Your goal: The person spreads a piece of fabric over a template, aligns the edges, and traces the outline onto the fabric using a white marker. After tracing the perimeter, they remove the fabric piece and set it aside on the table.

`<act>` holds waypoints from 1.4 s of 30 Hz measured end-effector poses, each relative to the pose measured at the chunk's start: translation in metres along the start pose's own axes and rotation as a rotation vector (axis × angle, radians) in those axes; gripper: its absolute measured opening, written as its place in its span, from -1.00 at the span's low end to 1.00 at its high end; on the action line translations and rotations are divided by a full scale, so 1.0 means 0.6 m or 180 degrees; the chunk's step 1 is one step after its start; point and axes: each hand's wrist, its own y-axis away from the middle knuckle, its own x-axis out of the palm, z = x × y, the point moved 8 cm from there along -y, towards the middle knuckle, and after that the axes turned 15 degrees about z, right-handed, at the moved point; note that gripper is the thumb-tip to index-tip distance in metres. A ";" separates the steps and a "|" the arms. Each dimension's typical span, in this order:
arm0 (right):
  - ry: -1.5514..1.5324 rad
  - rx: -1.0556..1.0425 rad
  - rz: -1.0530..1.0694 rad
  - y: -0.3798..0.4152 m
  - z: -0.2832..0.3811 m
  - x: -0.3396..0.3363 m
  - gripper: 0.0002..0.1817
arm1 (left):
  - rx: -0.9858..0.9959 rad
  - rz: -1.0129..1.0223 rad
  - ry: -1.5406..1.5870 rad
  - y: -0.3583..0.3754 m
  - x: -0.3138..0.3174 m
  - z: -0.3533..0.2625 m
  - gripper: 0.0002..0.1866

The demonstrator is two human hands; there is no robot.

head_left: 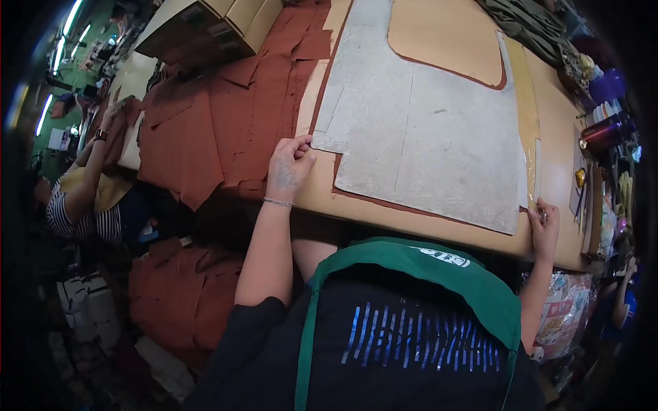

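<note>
A large grey pattern board [445, 130] lies flat on the tan table, over rust-brown cloth [404, 209] whose edge shows along its sides. My left hand [291, 161] pinches the board's left corner and the cloth edge there, fingers pressed together. Near the board's lower right corner, my right hand [545, 222] has its fingers closed round something small that I cannot make out, beside the cloth edge. A yellowish strip [526, 109] runs along the board's right side.
Stacked rust-brown cloth [253, 109] and a cardboard box [205, 31] are at the left. Dark cloth [524, 24] lies at the back right, a dark red cylinder [603, 131] at the right edge. A co-worker in a striped top [68, 212] handles cloth at far left.
</note>
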 end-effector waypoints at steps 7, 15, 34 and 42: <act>-0.0706 0.0405 0.0113 -0.010 -0.039 0.001 -0.70 | 0.0074 -0.0350 -0.0901 -0.026 0.008 -0.034 -0.56; -0.0530 0.1040 0.0121 -0.066 -0.039 0.002 -0.67 | 0.0231 -0.0176 -0.0855 -0.077 0.017 -0.040 -0.55; -0.0254 0.1098 -0.0072 -0.049 0.049 -0.013 -0.70 | -0.0094 0.0386 0.0713 -0.082 0.013 -0.020 -0.50; -0.0075 0.0873 -0.0580 -0.028 0.044 -0.003 -0.65 | -0.0290 0.0357 -0.0045 -0.096 0.036 -0.025 -0.41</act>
